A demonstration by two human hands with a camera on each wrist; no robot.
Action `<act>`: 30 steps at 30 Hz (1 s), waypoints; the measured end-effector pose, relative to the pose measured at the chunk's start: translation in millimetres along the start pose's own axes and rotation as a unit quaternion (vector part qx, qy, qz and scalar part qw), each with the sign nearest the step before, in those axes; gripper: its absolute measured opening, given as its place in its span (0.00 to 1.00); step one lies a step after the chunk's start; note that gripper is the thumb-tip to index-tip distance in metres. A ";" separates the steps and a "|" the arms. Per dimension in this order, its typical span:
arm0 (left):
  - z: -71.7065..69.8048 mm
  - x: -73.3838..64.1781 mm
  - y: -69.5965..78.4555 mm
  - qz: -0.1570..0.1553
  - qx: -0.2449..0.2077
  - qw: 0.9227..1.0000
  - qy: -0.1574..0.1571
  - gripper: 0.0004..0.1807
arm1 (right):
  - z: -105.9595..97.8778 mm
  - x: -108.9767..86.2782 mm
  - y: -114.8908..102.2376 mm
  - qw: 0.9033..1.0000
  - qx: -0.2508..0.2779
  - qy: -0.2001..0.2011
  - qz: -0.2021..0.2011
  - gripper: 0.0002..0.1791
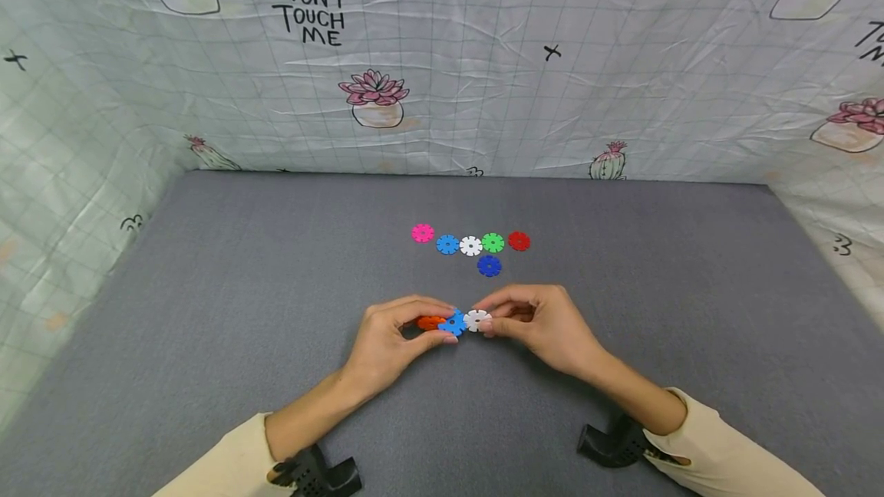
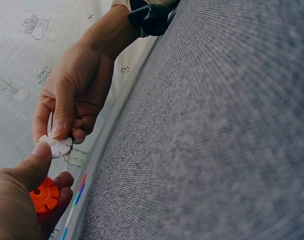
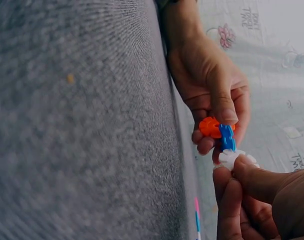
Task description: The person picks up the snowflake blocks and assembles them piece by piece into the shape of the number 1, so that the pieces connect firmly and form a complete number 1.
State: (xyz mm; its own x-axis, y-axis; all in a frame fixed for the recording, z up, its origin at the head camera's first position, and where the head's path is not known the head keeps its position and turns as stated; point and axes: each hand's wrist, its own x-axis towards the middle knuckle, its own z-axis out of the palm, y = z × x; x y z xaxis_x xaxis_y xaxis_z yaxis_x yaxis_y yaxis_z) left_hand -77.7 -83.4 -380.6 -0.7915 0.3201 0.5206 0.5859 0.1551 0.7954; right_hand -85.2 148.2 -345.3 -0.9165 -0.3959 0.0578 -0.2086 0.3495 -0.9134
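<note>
My left hand [image 1: 390, 340] grips a joined pair, an orange disc [image 1: 428, 323] on its outer side and a light-blue disc [image 1: 452, 324] toward the middle, with thumb and finger at the blue one's edges. My right hand [image 1: 552, 328] pinches a white disc [image 1: 476, 320] between thumb and fingers. What counts here is the line between my hands: orange, blue and white run left to right along it, so the white one lies just to the right of the blue, rim meeting rim, and right at my right fingertips. In the right wrist view the blue disc shows nearly edge-on, turned across the other two; I can't tell whether its slot has taken the white rim. Farther from me on the grey tabletop [image 1: 276, 267] lie six loose discs, the dark-blue disc [image 1: 489, 265] closest to my right hand.
</note>
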 end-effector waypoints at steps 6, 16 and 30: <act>-0.6 -0.5 0.2 -0.014 -0.007 1.000 -0.008 0.13 | 2.4 -1.2 2.6 1.000 0.014 -0.003 -0.019 0.10; 0.1 -1.1 3.4 -0.062 -0.046 0.997 -0.011 0.12 | 8.3 -3.4 3.3 0.998 0.033 0.000 -0.047 0.08; 1.6 -2.0 6.0 -0.116 -0.066 0.991 -0.012 0.12 | 13.5 -6.7 -0.5 0.998 0.044 0.002 -0.049 0.07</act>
State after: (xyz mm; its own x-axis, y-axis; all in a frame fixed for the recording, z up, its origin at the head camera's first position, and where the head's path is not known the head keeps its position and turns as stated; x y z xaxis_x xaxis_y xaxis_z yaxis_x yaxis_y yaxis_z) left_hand -72.3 -81.6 -377.4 -0.8970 0.3116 0.3134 0.3601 0.1039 0.9271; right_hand -74.4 139.2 -350.8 -0.8945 -0.4214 0.1490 -0.2661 0.2341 -0.9351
